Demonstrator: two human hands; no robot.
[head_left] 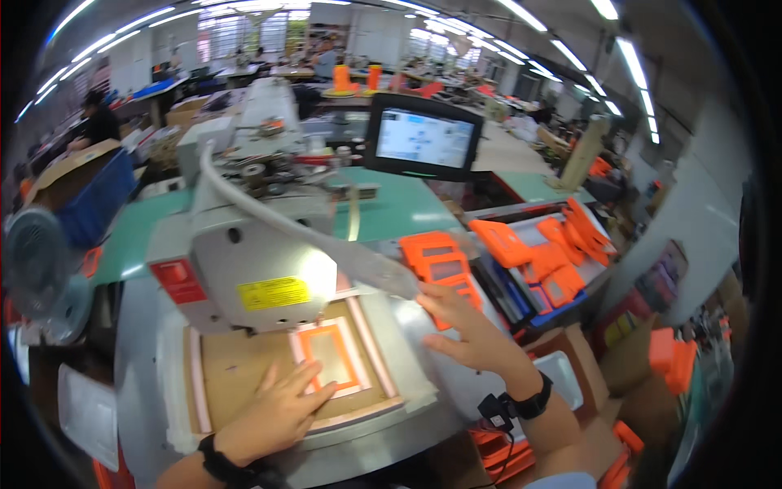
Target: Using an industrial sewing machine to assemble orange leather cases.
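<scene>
My left hand (277, 407) lies with its fingers spread on the lower left part of a flat orange frame piece (349, 359) with a pale middle. That piece sits in a brown template (236, 371) with pinkish-white strips, under the head of a grey industrial sewing machine (252, 253). My right hand (468, 326) is raised to the right of the machine, thumb and fingers apart, holding nothing that I can see. Its fingertips are by the end of the grey lamp arm (391, 273); contact cannot be made out. Just beyond it lie several orange pieces with windows (436, 253).
A lit control screen (423, 140) stands behind the machine. On the right, a tray (582, 289) holds more orange pieces, with a cardboard box (599, 407) below. A fan (39, 261) and a blue crate (85, 196) stand left. People work farther back.
</scene>
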